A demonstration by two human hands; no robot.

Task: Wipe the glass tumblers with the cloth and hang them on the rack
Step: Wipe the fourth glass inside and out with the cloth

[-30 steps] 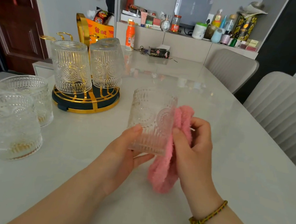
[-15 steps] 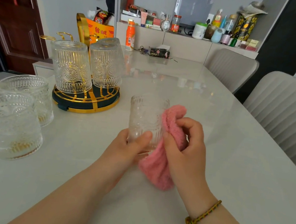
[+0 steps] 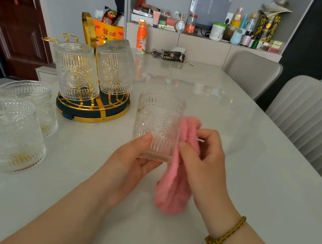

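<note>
The dark pack (image 3: 173, 56) at the far end of the bench (image 3: 232, 149) bears the word "PINO" in light capitals. Red characters on the orange packet (image 3: 108, 33) and the label on the orange bottle (image 3: 141, 38) are illegible.

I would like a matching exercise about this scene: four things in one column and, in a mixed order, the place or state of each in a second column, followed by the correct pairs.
Column one
1. pink cloth
2. gold rack
3. orange bottle
4. near-left tumbler

Column two
A. stands at the far edge of the table
B. carries two upside-down tumblers
C. stands open end up at the table's near left
D. gripped by the right hand against the held tumbler in the left hand

Pairs: 1-D, 2-B, 3-A, 4-C
</note>
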